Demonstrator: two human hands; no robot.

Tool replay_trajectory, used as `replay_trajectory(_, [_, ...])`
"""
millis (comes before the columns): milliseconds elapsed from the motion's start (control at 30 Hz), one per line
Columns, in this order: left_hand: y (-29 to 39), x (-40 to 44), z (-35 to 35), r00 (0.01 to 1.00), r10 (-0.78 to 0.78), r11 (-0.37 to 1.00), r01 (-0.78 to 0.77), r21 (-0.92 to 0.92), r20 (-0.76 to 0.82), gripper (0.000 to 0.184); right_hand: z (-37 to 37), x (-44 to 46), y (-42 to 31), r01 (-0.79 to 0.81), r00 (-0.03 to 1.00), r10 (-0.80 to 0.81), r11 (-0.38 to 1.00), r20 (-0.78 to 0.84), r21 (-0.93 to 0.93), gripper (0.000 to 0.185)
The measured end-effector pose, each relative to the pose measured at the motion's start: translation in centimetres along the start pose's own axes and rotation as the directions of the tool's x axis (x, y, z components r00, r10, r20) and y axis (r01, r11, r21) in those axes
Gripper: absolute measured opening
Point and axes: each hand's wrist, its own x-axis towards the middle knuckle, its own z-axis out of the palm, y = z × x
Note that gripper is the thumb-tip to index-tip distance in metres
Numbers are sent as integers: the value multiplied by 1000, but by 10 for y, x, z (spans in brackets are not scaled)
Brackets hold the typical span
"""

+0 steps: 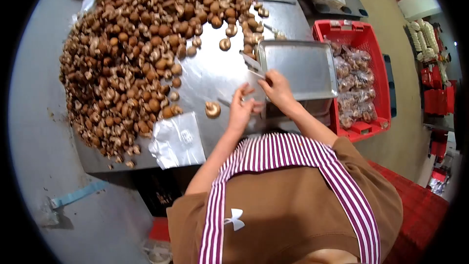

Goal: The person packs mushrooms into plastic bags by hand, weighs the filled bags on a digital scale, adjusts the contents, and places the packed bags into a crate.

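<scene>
Steel bench (212,63), mushrooms (127,44) heaped left of a tray (298,68). By the tray's left edge, the right hand (277,88) seems pinched on a thin strip (256,74), left hand (242,110) fingers apart; handling seems underway, next needing steadiness.

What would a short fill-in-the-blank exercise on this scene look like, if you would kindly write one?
1. In the image, the large mushroom pile lies to the ____ of the metal tray.
2. The crate holding the bagged mushrooms is coloured ____.
3. The apron is patterned with purple and white ____.
4. The hand nearer the metal tray is the person's ____ one.

Missing words: left; red; stripes; right.
</scene>
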Motion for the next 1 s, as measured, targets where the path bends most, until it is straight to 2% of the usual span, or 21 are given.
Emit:
replay_trajectory(67, [-7,9,5,999,-36,996,33,85,37,55,-14,0,10,-134,987,134,991,85,-6,22])
replay_trajectory(133, [-7,13,12,997,-50,992,43,120,51,51,-15,-3,25,-311,948,257,878,189,363,21])
replay_trajectory(167, [-2,13,15,998,-25,986,15,168,56,47,-20,-5,28,-338,937,248,822,246,458,20])
replay_trajectory(200, [1,12,20,1000,-12,990,8,141,25,43,-24,-7,29,-373,922,232,753,311,542,20])
replay_trajectory(267, [0,17,20,999,39,980,-41,196,18,35,-30,-9,26,-351,930,186,709,318,611,19])
replay_trajectory(333, [10,12,23,999,32,967,-29,252,-9,30,-35,-9,20,-381,920,210,678,331,629,20])
replay_trajectory(467, [23,6,27,997,64,927,-44,373,-42,27,-33,-9,6,-406,911,212,605,353,685,22])
replay_trajectory(533, [17,7,22,985,170,887,-147,438,-13,29,-36,-9,-8,-521,847,149,421,510,742,20])
replay_trajectory(633, [16,3,19,969,245,835,-190,516,-40,29,-27,-2,-4,-486,861,136,506,490,712,22])
replay_trajectory(700, [17,2,18,954,297,789,-228,571,-30,17,-15,0,-2,-439,890,196,616,412,655,22])
replay_trajectory(767, [22,2,16,946,322,777,-240,581,-40,9,-18,4,-8,-447,884,199,623,423,642,24])
replay_trajectory(800, [18,4,8,942,332,742,-225,631,-55,8,-21,9,-3,-376,897,129,725,422,577,24])
replay_trajectory(833, [20,4,9,937,322,811,-200,549,-134,6,-21,11,2,-309,906,45,753,422,582,23])
replay_trajectory(900, [20,7,0,936,292,875,-180,450,-194,7,-37,12,-21,-122,980,40,896,197,427,18])
replay_trajectory(933, [19,9,-6,937,258,907,-152,392,-234,7,-51,14,-38,-161,977,57,825,204,542,18])
replay_trajectory(967, [23,9,-8,931,236,905,-106,411,-279,7,-69,13,-63,-138,975,-17,730,220,669,17])
replay_trajectory(1000, [27,9,-9,924,234,904,-92,417,-303,6,-94,9,-95,-155,939,-125,680,321,717,15])
